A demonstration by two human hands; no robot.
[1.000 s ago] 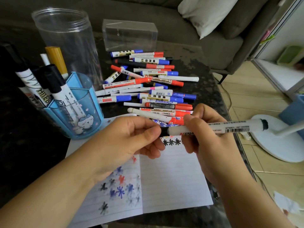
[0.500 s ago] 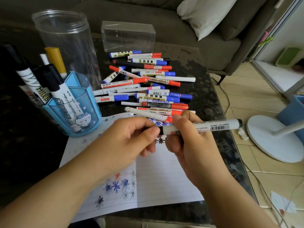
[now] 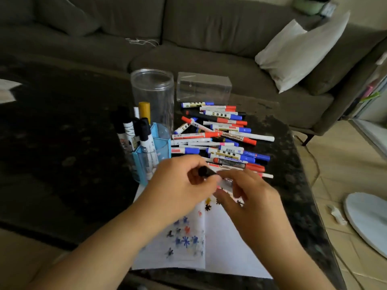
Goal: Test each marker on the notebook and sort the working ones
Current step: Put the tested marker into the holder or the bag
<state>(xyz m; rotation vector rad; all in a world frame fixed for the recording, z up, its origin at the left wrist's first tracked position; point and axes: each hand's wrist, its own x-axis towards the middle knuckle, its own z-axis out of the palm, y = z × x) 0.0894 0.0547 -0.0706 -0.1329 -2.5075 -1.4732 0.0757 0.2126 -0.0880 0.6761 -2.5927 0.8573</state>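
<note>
Blue holder (image 3: 144, 162) with black-capped markers upright, clear jar (image 3: 152, 95) behind it. Left hand (image 3: 178, 191) — fingers curled round a black cap (image 3: 204, 171), at the tip of the marker (image 3: 227, 182) over the notebook (image 3: 226, 243). Right hand (image 3: 249, 204) pinches that marker's white barrel, blurred. Loose marker pile (image 3: 219, 139) lies on the bench (image 3: 293, 185) just beyond the hands — clear box (image 3: 204, 86) behind it. Notebook carries ink stars.

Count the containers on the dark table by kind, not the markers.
Blue plastic pen holder with markers standing in it: 1
Tall clear plastic cylinder jar: 1
Clear plastic rectangular box: 1
Total: 3
</note>
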